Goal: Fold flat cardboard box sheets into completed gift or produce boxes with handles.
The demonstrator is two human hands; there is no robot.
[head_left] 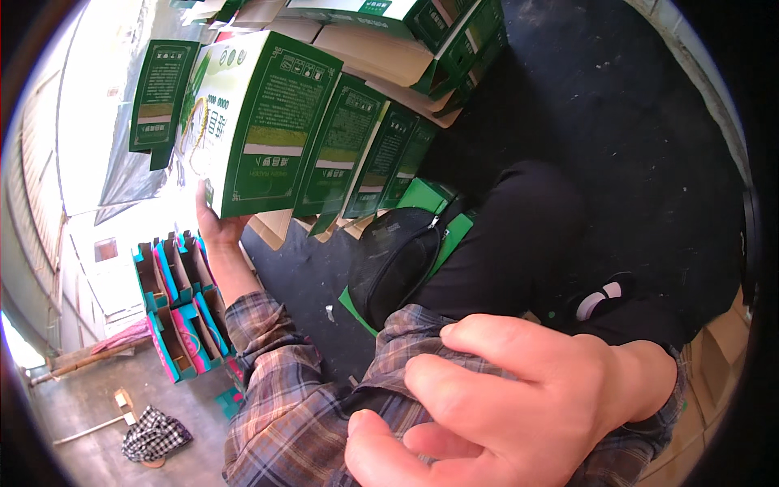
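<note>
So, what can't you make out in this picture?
All in the head view:
Left hand: part of its grip, hidden by the green-and-white carton.
Right hand: its lower part, cut off by the bottom edge.
Upper carton: far side, cut off by the top edge.
Fine print on the green-and-white carton: too small.

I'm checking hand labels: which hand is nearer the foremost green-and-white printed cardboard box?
Left. The left hand grips the green-and-white cardboard box at its lower-left corner; the right hand is well apart from it, lower right in the view.
</note>
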